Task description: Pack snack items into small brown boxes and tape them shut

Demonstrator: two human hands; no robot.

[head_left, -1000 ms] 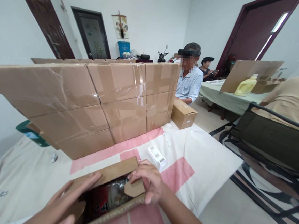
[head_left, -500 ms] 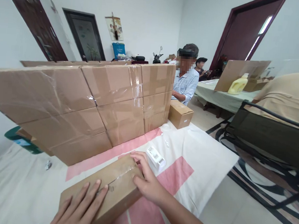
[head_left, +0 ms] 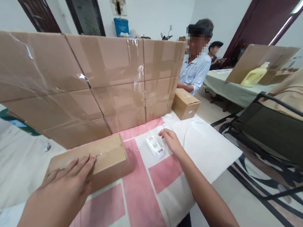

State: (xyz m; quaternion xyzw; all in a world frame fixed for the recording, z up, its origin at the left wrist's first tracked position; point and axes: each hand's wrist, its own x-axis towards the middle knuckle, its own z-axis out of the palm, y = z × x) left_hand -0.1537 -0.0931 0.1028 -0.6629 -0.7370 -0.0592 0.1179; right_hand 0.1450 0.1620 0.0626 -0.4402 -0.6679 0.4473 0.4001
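Note:
A small brown cardboard box [head_left: 107, 157] lies closed on the pink-and-white cloth [head_left: 146, 192] in front of me. My left hand [head_left: 66, 182] lies flat on its top, fingers stretched out. My right hand [head_left: 170, 141] is out to the right, fingers loosely open, just beside a white tape dispenser [head_left: 154, 147] that lies on the cloth; I cannot tell whether it touches the dispenser.
A wall of taped cardboard boxes [head_left: 86, 81] stands right behind the small box. Another small box [head_left: 185, 103] sits at its right end. A person in a light blue shirt [head_left: 194, 73] sits beyond. A dark chair [head_left: 274, 132] stands at the right, and a table with a yellow jug [head_left: 254, 76] beyond.
The box's flaps went from open to shut under both hands. My right hand then left the box and moved right to the tape dispenser. My left hand stays on the lid.

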